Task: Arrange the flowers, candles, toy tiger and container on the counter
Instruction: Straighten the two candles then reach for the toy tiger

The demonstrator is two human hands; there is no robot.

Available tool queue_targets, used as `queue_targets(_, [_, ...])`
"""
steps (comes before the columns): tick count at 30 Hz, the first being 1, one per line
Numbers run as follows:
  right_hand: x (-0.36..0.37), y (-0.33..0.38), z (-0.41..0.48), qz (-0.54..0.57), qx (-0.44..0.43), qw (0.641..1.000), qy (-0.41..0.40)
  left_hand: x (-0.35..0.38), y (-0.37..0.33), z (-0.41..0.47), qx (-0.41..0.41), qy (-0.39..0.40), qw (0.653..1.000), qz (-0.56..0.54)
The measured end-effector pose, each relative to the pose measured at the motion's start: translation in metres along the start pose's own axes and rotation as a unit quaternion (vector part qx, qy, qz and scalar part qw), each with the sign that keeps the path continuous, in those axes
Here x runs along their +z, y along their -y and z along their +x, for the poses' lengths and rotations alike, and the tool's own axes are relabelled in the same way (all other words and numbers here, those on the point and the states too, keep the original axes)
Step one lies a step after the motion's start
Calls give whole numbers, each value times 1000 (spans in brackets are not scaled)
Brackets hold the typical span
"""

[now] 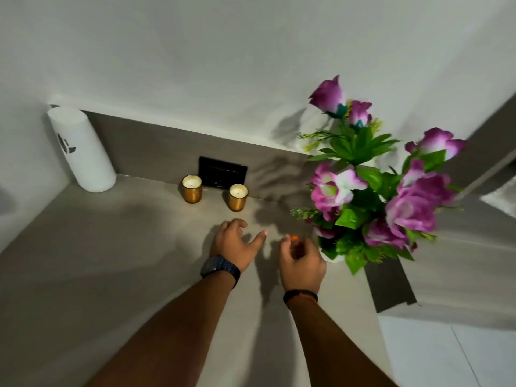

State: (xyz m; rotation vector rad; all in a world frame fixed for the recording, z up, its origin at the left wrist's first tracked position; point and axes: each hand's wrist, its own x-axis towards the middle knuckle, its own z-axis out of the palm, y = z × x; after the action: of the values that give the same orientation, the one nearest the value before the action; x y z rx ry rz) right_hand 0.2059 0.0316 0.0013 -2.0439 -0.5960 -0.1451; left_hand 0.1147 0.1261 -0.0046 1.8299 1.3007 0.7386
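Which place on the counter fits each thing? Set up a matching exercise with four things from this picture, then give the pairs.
1. white cylinder container
2. two gold candles
3. purple flowers
4. left hand

A. right side, in a white pot
B. far left corner
C. open, fingers spread over the counter
D. in front of the black wall socket

Pairs: 1-B, 2-D, 3-A, 4-C

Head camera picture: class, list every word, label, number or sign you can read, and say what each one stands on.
No text can be read in this picture.
White cylinder container: a dark mark on its side, a shape, not legible letters.
Black wall plate: faint markings, too blurred to read.
Two candles: no labels visible.
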Motion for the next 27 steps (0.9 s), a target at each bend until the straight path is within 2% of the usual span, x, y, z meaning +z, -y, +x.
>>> queue_targets(4, [-38, -43, -1, -39, 41, 998, -41, 31, -24, -19, -54, 101, 992, 52])
queue_targets(9, [-45, -68, 21, -24, 113, 992, -44, 53, -40, -30, -57, 149, 982, 99])
queue_targets(11, [-40, -75, 32, 9, 130, 991, -1, 60, -40, -29, -54, 156, 979, 116])
queue_targets(14, [-34, -86, 48, 105, 193, 972, 83, 68, -40, -22, -50, 154, 979, 121])
queue_targets(16, [-29, -90, 57, 133, 212, 963, 99, 71, -42, -11, -50, 141, 981, 120])
queue_targets(22, [-11, -96, 76, 110, 237, 961, 92, 79, -47, 32, -66, 126, 983, 114])
queue_targets(25, [-6, -103, 84, 92, 258, 950, 151, 81, -48, 54, -77, 121, 983, 116])
queue_targets(27, [-3, -103, 89, 78, 247, 954, 149, 82, -48, 66, -84, 122, 982, 116])
